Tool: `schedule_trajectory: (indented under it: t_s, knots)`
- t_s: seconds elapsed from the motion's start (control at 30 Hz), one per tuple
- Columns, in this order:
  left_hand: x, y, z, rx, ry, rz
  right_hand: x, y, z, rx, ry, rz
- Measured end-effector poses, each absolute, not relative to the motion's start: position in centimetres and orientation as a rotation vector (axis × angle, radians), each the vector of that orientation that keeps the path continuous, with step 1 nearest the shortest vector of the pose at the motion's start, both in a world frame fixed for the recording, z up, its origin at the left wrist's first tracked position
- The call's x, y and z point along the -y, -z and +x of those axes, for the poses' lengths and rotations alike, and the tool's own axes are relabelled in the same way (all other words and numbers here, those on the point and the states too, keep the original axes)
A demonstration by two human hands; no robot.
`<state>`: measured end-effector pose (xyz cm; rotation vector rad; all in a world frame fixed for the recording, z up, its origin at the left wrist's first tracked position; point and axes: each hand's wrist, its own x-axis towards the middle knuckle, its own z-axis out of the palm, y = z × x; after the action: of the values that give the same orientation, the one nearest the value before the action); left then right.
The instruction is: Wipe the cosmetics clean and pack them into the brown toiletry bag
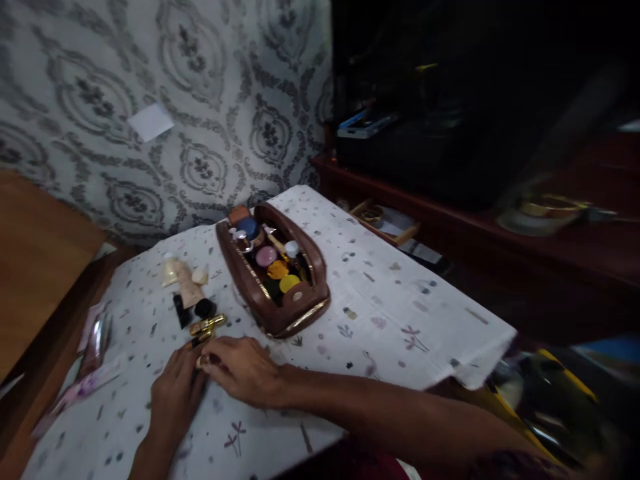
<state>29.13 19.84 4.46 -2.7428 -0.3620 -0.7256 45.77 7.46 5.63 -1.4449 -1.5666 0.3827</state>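
My left hand [173,391] rests low over the table, its fingers curled and partly hidden beside my right hand. My right hand [246,371] meets it, fingers bent in a pinch around something small and pale that I cannot make out. Just beyond the fingertips lie gold lipstick tubes [208,324]. Behind them are a beige squeeze tube [189,283] with a black cap, a cream-coloured bottle [169,270] and a small black item [181,311]. A brown makeup bag [254,297] stands unzipped farther back, filled with several jars, compacts and brushes.
A white patterned cloth [385,320] covers the table. Pink tubes and packets [95,343] lie along its left edge. A dark red cabinet [450,247] with a pulled-out drawer [387,223] borders the right side. Patterned curtain fabric [200,100] hangs behind.
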Motion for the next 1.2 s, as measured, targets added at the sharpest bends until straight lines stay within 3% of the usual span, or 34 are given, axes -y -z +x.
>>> schedule_trajectory:
  t_s: [0.3,0.83,1.2]
  knots:
    - [-20.4,-5.1,27.9,0.579,0.554,-2.855,-8.9,-3.2,45.6,1.594,-0.426,-1.366]
    - [-21.0,-4.5,27.4,0.513,0.674,-2.861,-10.4,-3.5,46.1,1.548,-0.531,-1.614]
    - [-21.1,-4.0,27.3,0.563,0.737,-2.848,-10.3,-2.8,46.3,1.52,-0.479,-1.461]
